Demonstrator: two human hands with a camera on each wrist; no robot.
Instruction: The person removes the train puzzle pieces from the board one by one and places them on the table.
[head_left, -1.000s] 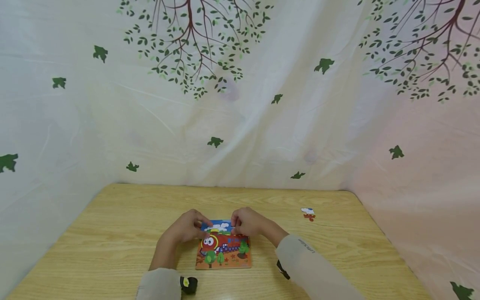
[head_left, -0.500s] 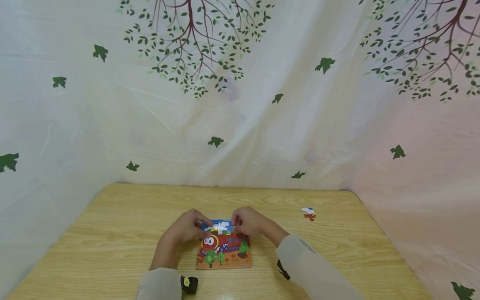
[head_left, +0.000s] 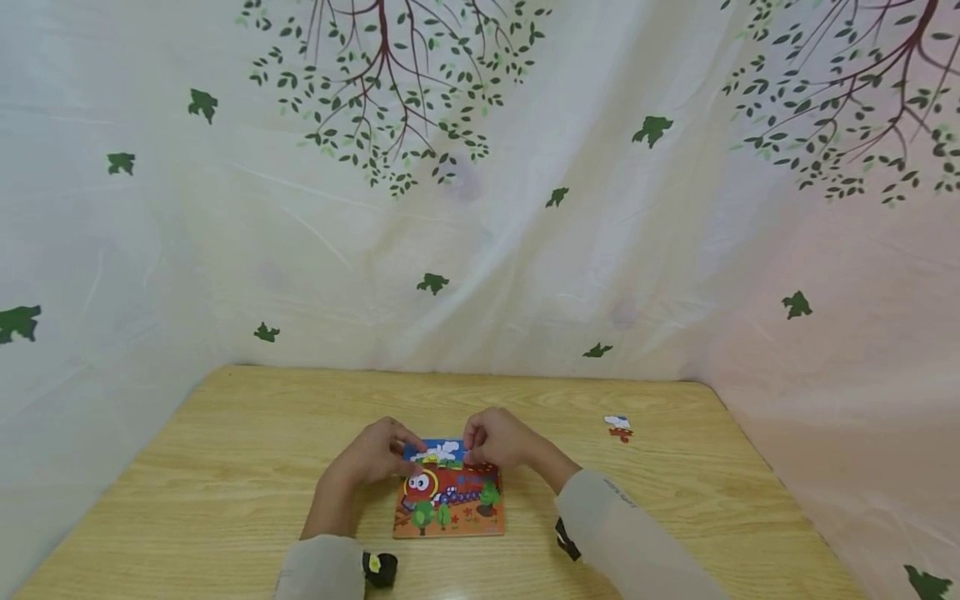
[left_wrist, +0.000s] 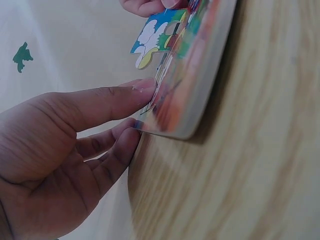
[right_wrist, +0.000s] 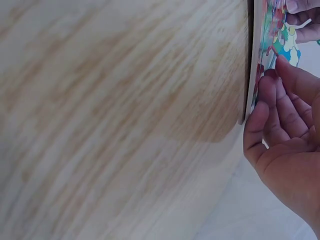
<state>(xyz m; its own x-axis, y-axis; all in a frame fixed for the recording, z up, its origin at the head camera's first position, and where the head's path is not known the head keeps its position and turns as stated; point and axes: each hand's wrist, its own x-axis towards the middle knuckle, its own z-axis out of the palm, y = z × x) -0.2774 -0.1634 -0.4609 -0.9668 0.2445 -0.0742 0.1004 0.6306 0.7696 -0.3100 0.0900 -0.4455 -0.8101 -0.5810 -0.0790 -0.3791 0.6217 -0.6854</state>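
Fingers of the right hand (head_left: 498, 439) pinch a small jigsaw piece (left_wrist: 150, 37) of blue, white, green and yellow, printed with a cloud, which stands tilted up from the far part of a flat square puzzle board (head_left: 450, 508). Thumb and index sit at the piece's right end, while the remaining fingers curl in close to the board's edge; whether they touch it cannot be told. To their left, the fingers of the left hand (head_left: 375, 452) hold the board at its far left corner, the thumb lying on the printed face and the other fingertips at the edge. Between the two sets of fingers, the piece leans clear of the left thumb, and whether its lower side is seated in the board is hard to make out. Nearer the person than the fingers, the board's face shows a red train with big white eyes, green trees and orange-brown ground. Well apart from the right fingers, off to their right and slightly farther back, lie a loose white and blue jigsaw piece (head_left: 617, 422) and, just beside it, a loose red jigsaw piece (head_left: 620, 434). All this rests on a pale wood-grain surface (head_left: 225, 467) beneath the fingers. Behind them hangs a cream cloth (head_left: 337, 275) printed with brown branches and green leaves. Pale grey sleeves (head_left: 318, 567) cover both forearms.
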